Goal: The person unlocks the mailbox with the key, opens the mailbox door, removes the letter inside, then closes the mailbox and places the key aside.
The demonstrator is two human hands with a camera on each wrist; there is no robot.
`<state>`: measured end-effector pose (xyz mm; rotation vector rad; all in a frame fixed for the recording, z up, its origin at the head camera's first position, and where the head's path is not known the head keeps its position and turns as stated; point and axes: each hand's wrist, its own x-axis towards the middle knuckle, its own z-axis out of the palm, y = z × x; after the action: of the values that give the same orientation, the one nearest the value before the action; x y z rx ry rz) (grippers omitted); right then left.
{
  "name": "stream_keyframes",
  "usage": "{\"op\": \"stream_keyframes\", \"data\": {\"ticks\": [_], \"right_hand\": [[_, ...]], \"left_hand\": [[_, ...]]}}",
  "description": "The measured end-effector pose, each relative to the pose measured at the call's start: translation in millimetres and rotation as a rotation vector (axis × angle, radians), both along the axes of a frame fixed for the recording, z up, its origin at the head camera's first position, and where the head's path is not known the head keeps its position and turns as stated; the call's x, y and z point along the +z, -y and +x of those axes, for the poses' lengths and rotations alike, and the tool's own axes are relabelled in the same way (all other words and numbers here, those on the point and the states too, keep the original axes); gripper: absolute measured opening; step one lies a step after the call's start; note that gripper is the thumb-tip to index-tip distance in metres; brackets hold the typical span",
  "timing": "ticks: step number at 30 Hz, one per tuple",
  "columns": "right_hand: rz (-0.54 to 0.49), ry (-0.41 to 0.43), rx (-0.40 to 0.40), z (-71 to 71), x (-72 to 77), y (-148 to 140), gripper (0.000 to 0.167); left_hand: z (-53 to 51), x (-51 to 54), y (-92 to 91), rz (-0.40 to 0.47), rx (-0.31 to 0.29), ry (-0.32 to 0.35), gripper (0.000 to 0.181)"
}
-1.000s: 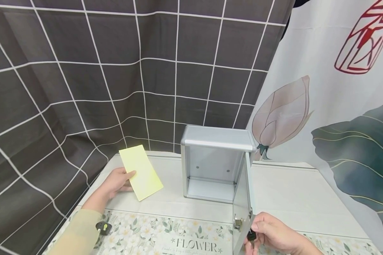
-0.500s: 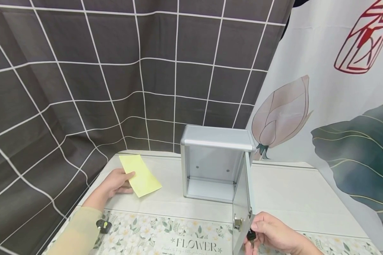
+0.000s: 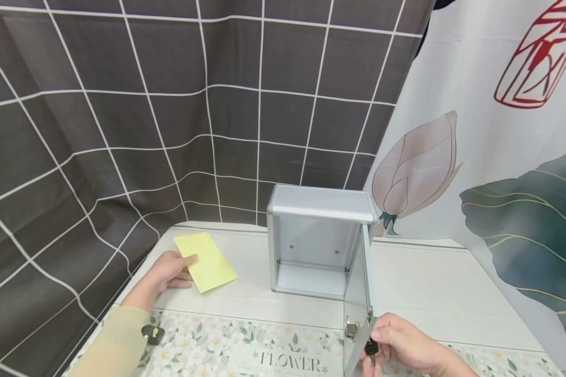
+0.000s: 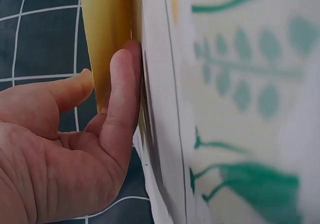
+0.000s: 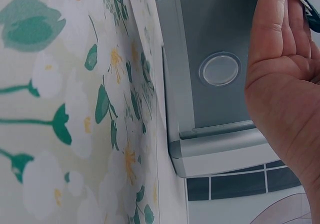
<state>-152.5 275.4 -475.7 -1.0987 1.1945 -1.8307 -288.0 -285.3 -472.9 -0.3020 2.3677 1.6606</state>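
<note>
My left hand [image 3: 172, 269] pinches a yellow paper sheet [image 3: 211, 264] near its left edge, low over the pale tabletop. In the left wrist view the thumb lies on one side of the yellow paper [image 4: 107, 28], with the fingers by the table surface. A silver metal box [image 3: 323, 201] stands with its door [image 3: 358, 298] swung outward. My right hand [image 3: 403, 343] is at the door's outer face, its thumb and fingers on a black-headed key [image 3: 371, 346] at the lock. The right wrist view shows the key [image 5: 311, 16] only partly, beside the fingers.
A floral mat [image 3: 245, 335] lettered FLOWER covers the near part of the table. Dark gridded cloth [image 3: 231, 115] hangs behind and to the left. White cloth [image 3: 471, 78] with a printed flower hangs at the right.
The yellow paper has tipped lower and flatter toward the table in my left hand, shifting slightly left. My right hand, the key and the box door look unmoved.
</note>
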Motion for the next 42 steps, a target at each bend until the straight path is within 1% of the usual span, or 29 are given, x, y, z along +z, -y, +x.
{"op": "stream_keyframes", "data": {"ticks": [6,15,20,23,27,33,38,42], "right_hand": [[-0.004,-0.009,0.001,-1.2,-0.5,-0.2,0.045],[-0.008,-0.01,0.015,-2.3,0.9,0.2,0.048],[-0.002,0.0,0.012,-1.4,0.9,0.3,0.049],[-0.005,-0.009,0.012,-1.4,0.8,0.3,0.049],[-0.009,-0.014,0.013,-1.5,0.5,0.0,0.048],[-0.007,0.005,0.006,-0.2,0.6,-0.4,0.046],[-0.007,0.008,0.002,0.2,1.0,-0.4,0.046],[-0.006,0.003,-0.001,0.2,1.3,-0.6,0.045]], "left_hand": [[1.9,0.7,4.1,-0.039,0.023,0.001,0.047],[4.5,8.4,7.6,-0.137,0.016,-0.004,0.051],[4.3,8.9,9.9,-0.165,0.022,0.001,0.051],[3.7,8.5,8.2,-0.179,0.021,-0.01,0.051],[3.2,9.5,2.5,-0.212,0.022,-0.045,0.049],[-0.8,11.9,-8.7,-0.174,0.008,-0.111,0.05],[-3.6,13.9,-21.1,-0.146,-0.049,-0.185,0.054],[-2.1,17.1,-31.5,-0.076,-0.116,-0.235,0.057]]}}
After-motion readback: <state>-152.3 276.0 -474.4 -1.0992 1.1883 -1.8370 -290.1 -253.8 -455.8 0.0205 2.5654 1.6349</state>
